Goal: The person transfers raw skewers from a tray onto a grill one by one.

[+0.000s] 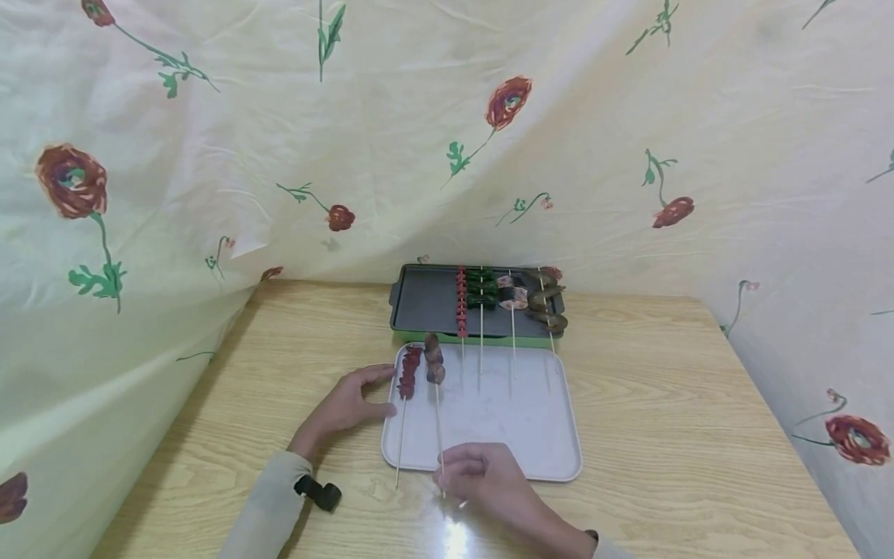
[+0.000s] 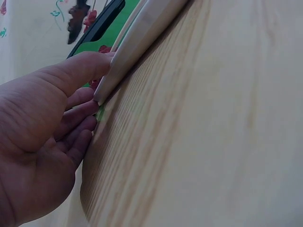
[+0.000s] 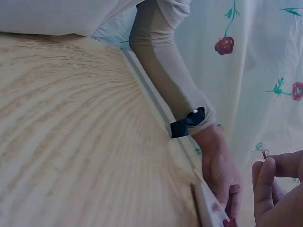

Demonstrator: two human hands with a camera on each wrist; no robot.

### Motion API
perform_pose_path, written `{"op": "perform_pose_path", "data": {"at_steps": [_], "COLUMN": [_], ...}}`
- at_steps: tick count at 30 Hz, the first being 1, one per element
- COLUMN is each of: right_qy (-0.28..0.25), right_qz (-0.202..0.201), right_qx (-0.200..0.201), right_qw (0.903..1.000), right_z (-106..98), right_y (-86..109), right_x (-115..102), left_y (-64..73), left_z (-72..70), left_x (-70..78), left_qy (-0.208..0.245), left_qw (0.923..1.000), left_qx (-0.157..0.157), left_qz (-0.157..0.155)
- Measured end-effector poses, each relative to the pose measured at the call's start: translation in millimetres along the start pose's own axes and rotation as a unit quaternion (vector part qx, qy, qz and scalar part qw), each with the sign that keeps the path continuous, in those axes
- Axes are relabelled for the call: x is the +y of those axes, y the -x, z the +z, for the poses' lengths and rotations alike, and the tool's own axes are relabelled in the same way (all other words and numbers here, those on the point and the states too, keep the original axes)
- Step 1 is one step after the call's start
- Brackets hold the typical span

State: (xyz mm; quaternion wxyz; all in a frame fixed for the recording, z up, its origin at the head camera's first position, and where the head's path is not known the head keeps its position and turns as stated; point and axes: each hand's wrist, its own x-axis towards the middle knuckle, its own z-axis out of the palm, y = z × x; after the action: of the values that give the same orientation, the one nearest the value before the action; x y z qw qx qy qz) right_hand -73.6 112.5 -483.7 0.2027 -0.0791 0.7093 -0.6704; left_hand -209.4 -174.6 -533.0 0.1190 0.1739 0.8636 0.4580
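In the head view my right hand (image 1: 485, 477) pinches the lower stick of a skewer with brown chunks (image 1: 434, 365), which lies above the white tray (image 1: 524, 435). The right wrist view shows its thumb and fingertips (image 3: 267, 168) meeting on the stick's end. My left hand (image 1: 352, 400) is at the tray's left edge with its fingers spread, thumb and fingertips touching the rim. The left wrist view shows its thumb (image 2: 94, 66) on the tray's edge. A skewer of dark red pieces (image 1: 408, 374) lies on the tray's left side, its stick reaching past the near rim.
Behind the tray stands a dark grill pan (image 1: 426, 299) with a green base. Across its right half lie a thin red skewer (image 1: 461, 303), a green one (image 1: 482, 287), a pink-and-black one (image 1: 513, 293) and a brownish curled one (image 1: 547, 301). Floral cloth (image 1: 391, 155) hangs behind the wooden table (image 1: 642, 404).
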Motion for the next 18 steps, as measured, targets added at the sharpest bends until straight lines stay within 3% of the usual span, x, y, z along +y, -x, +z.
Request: {"op": "perform_pose_path", "data": {"at_steps": [6, 18], "right_qy": [0.017, 0.022], "right_qz": [-0.019, -0.020], "right_qx": [0.009, 0.034], "right_qw": [0.9996, 0.9990], "right_z": [-5, -18], "right_y": [-3.4, -26.6], "right_x": [-14, -50], "left_y": [-1.4, -0.6], "left_z": [0.4, 0.6], "left_x": [-1.2, -0.7], "left_qy": [-0.002, 0.008], "left_qw": [1.0000, 0.9999], "left_qx": [-0.001, 0.001], "left_qz": [0.000, -0.011]}}
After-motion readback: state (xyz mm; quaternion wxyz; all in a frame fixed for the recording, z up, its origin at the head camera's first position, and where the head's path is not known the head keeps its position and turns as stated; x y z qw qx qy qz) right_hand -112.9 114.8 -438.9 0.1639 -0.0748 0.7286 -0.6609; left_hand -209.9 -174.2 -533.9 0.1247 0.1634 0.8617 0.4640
